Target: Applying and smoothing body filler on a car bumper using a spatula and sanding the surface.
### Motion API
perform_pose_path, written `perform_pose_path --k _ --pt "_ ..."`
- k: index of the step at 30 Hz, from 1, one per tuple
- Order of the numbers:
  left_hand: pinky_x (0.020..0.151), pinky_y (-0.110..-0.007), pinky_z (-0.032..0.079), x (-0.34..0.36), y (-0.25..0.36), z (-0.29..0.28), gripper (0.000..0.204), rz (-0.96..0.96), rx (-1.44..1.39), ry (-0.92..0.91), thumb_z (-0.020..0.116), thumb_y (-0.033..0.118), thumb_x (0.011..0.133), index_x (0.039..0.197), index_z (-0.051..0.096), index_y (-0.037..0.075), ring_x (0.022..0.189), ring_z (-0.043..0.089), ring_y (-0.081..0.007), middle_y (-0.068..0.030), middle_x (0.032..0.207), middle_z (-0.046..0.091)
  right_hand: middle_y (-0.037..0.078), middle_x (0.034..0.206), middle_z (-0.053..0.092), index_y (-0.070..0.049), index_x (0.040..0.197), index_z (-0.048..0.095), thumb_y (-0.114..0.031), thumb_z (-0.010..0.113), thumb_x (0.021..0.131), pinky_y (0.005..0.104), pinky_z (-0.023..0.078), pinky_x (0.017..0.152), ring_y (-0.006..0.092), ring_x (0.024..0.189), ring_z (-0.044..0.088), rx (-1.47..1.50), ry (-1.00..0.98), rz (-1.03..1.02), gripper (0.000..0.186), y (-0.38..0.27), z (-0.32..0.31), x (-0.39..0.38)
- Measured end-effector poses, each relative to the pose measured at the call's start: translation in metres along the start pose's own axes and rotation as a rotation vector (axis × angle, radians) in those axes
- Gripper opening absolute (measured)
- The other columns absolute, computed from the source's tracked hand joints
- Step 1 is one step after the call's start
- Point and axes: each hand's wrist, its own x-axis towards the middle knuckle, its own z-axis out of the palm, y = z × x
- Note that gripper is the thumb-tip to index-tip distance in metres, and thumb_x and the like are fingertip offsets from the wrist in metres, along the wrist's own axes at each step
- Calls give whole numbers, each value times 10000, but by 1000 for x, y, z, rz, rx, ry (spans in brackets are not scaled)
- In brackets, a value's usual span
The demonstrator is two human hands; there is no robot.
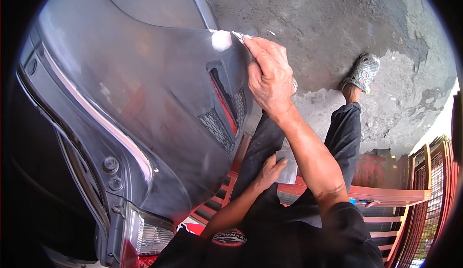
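Note:
My right hand [270, 75] grips a small, thin spreader [238, 36] at the dark grey bumper's [130, 75] upper right edge, beside a patch of pale filler [221, 40]; whether the spreader touches the surface I cannot tell. Lower down, my left hand [271, 170] holds a flat grey metal plate [288, 167] between thumb and fingers, over my legs. The bumper also has a mesh vent [217, 128] with a red strip, and a long pale band along its left side.
A tail lamp [149, 234] sits at lower left. I sit by a red slatted bench [390, 195], my foot in a grey clog [364, 70] on the patchy concrete floor [328, 17]. Red metal grillework [434, 195] stands at right.

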Motion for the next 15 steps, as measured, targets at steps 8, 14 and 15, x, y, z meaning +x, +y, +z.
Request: perform_pose_path --k 8,14,15 --pt "916 -447 551 1 7 1 382 30 -38 -2 642 267 1091 1297 663 -54 1002 708 -304 -218 1084 744 141 1292 720 -32 1346 728 142 679 774 437 556 1030 362 1176 682 41 -25 -41 600 1 22 -5" --pt "902 -453 547 0 3 2 361 38 0 18 652 245 1081 1275 661 -60 986 702 -294 -216 1068 739 153 1297 715 -24 1355 718 147 676 758 449 556 1044 366 1200 683 114 -167 -41 622 0 3 -33" --pt "902 -452 547 -1 5 2 356 38 -4 33 654 241 1079 1268 661 -61 990 705 -299 -226 1075 739 153 1297 715 -24 1355 718 147 676 758 449 556 1044 366 1200 683 116 -171 -47 622 0 -4 -31"
